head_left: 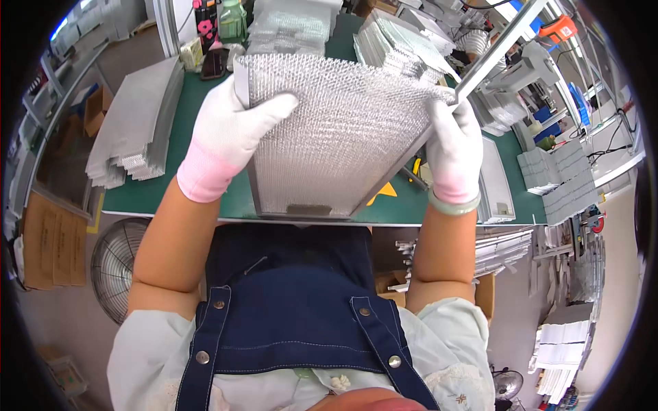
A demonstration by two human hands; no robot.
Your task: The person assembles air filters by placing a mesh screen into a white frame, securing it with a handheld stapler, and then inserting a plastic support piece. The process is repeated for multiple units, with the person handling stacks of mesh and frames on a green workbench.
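A silver metal mesh filter panel (329, 137) stands tilted up in front of me, with its lower edge at the near edge of the green table (147, 199). Thin grey frame strips run along its sides and bottom, while its top mesh edge looks wavy. My left hand (233, 127), in a white glove with a pink cuff, grips the upper left side, thumb across the mesh. At the upper right corner, my gloved right hand (454, 140) pinches the edge between thumb and fingers. The fingers behind the panel are hidden.
Flat grey panels (140, 113) are stacked at the left. Behind stand piles of mesh sheets (291, 24), a green bottle (232, 22) and a dark phone (214, 64). A metal post (497, 51) slants near my right hand. A yellow-handled tool (416, 166) lies right of the panel.
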